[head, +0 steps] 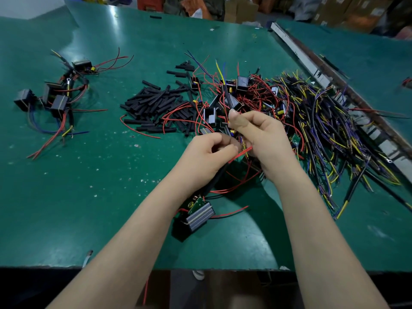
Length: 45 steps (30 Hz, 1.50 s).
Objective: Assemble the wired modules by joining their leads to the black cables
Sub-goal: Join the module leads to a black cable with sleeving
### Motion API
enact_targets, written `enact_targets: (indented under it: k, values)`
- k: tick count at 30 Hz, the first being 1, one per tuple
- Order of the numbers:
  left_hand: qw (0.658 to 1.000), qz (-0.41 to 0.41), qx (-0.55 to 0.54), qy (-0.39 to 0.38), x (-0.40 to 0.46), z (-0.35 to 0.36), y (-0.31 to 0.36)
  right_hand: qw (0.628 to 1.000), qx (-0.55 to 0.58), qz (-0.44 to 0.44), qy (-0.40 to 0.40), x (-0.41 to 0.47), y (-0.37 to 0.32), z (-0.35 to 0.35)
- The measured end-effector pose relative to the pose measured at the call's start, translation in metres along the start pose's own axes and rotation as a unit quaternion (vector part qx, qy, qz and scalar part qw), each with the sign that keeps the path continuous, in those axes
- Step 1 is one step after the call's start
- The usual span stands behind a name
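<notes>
- Left hand point(207, 152) is pinching a red lead point(240, 154) in a closed grip.
- Right hand point(258, 134) is gripping the same lead, fingers curled.
- A module point(197, 216) is lying on the green surface point(89, 175) beneath the hands.

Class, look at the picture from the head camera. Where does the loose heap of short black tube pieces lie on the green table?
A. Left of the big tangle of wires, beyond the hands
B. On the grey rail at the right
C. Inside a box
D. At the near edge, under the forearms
A: the black tube pieces lie spread on the green table, left of the wire tangle and farther away than both hands.
</notes>
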<state>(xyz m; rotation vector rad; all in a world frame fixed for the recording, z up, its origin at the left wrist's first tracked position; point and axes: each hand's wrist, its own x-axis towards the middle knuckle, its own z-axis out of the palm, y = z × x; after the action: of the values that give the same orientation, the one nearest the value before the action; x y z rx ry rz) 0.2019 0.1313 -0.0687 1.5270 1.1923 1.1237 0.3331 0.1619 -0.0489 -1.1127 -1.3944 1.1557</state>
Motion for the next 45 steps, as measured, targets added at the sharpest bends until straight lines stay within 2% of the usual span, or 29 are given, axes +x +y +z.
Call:
enact_targets:
  k: [6, 10, 13, 17, 20, 24, 29, 34, 38, 41, 45]
  values:
    - [0.992, -0.009, -0.113, -0.046, -0.002, -0.001, 0.003, 0.977, 0.162, 0.136, -0.039, 0.003, -0.004, -0.004]
    - [0.979, -0.003, -0.202, -0.036, -0.003, -0.003, 0.004, 0.947, 0.282, 0.141, -0.059, 0.0, -0.005, -0.005]
    - [0.966, -0.012, -0.257, 0.0, 0.0, -0.002, 0.003, 0.951, 0.294, 0.092, -0.03, -0.001, -0.005, 0.001]
    - [0.956, -0.026, -0.294, 0.004, 0.0, -0.001, 0.007, 0.97, 0.231, -0.072, 0.039, -0.003, -0.004, 0.009]
    - [0.944, -0.046, -0.325, 0.02, 0.0, -0.002, 0.01, 0.971, 0.169, -0.15, 0.079, -0.006, 0.0, 0.014]
    - [0.948, -0.096, -0.291, 0.083, 0.003, -0.004, 0.007, 0.973, 0.039, -0.201, 0.111, -0.005, 0.006, 0.017]
    - [0.964, -0.061, -0.211, 0.148, 0.005, -0.002, 0.002, 0.942, -0.099, -0.293, 0.128, -0.005, 0.011, 0.016]
    - [0.981, 0.015, -0.034, 0.191, 0.006, 0.001, -0.006, 0.948, -0.174, -0.257, 0.068, -0.002, 0.013, 0.004]
    - [0.975, 0.046, 0.055, 0.212, 0.005, -0.001, -0.009, 0.94, -0.273, -0.204, 0.022, 0.002, 0.013, -0.004]
    - [0.973, 0.045, 0.059, 0.221, 0.007, -0.002, -0.01, 0.964, -0.208, -0.167, 0.016, 0.001, 0.009, -0.005]
    - [0.982, 0.025, -0.017, 0.189, 0.01, -0.002, -0.008, 0.978, -0.116, -0.15, 0.084, 0.003, 0.003, -0.005]
